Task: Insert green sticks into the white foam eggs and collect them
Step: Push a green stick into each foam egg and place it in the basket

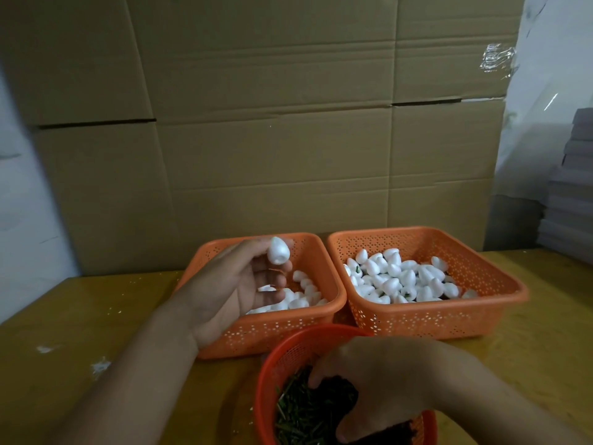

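While the left hand [231, 284] hovers over the left orange basket [266, 329], its thumb and fingers [272, 279] pinch a single white foam egg [278, 250], held upright above the basket's far side with its blunt end down. More loose foam eggs [298, 300] lie in the bottom of that basket, mostly toward its right wall. Just beside it, nearly touching, stands the right orange basket [442, 319], holding a fuller heap of eggs [401, 277]; a few specks of green show among them (whether these are sticks already pushed in cannot be told for certain). Nearer the front edge of the desk [64, 316], a round red basket [288, 351] holds a pile of green sticks [301, 409]. The right hand [382, 380] reaches down into it, palm down, its fingers curled into the sticks; whether they actually grip one is hidden by the hand itself. Small white crumbs lie scattered over the desk toward its left edge, and a wall of brown cardboard [272, 123] rises behind the far edge.
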A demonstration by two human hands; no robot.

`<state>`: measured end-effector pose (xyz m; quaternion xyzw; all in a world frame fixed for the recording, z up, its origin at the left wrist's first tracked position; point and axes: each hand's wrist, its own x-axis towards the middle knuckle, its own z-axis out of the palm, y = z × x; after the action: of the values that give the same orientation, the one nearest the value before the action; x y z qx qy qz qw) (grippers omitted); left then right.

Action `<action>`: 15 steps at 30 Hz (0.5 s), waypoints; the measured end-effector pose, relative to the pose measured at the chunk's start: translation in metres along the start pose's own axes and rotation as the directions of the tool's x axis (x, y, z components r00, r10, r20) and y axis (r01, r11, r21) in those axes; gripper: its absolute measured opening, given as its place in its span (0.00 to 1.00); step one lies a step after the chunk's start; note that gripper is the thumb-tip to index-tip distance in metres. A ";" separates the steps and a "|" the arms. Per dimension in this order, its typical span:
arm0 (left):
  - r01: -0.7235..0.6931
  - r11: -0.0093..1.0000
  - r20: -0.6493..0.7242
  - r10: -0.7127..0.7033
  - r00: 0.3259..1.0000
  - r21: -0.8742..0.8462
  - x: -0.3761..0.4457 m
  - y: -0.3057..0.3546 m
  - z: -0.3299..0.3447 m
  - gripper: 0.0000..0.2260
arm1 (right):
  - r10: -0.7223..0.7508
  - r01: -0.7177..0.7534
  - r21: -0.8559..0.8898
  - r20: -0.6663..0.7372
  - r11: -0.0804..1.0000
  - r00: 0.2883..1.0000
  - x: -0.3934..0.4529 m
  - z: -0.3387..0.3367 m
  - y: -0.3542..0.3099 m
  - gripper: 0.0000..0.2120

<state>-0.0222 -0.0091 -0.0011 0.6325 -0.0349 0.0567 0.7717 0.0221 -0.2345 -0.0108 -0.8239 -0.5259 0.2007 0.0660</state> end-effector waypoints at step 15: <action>0.169 0.945 0.016 -0.172 0.985 -0.278 -0.006 0.003 0.009 0.11 | -0.010 0.010 -0.060 0.001 0.998 1.000 0.013 0.010 0.007 0.22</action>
<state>-0.0288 -0.0179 0.0028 0.5180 0.0156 -0.0128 0.8551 0.0290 -0.2270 -0.0260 -0.8229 -0.5357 0.1846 0.0422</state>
